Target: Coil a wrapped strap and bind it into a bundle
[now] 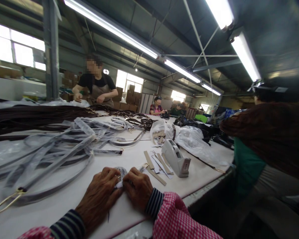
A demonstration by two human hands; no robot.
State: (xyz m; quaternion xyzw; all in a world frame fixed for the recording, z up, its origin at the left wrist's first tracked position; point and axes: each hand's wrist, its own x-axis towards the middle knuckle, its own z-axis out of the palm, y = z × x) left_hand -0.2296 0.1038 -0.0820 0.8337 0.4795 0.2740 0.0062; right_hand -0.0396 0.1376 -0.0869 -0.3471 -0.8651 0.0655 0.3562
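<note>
My left hand [102, 187] is closed on a small plastic-wrapped strap [122, 172], its fingers bent over the near end. My right hand [138, 186] meets it from the other side, fingertips pinched on the same wrapped strap. Much of the strap is hidden under the fingers. A gold ring [146, 165] shows just beyond my right knuckles. Grey and white card strips [159, 164] lie loose past my right hand, beside a grey tape dispenser [175, 157]. Left of my hands, dark straps in clear plastic sleeves [72, 159] spread in loops, one ending in a gold buckle [8, 200].
A long pile of dark brown straps [40, 116] covers the table's far left. Clear plastic bags [191, 137] lie behind the dispenser. The table edge [209, 186] runs along the right. A person [97, 83] stands across the table; another person [264, 132] is close on the right.
</note>
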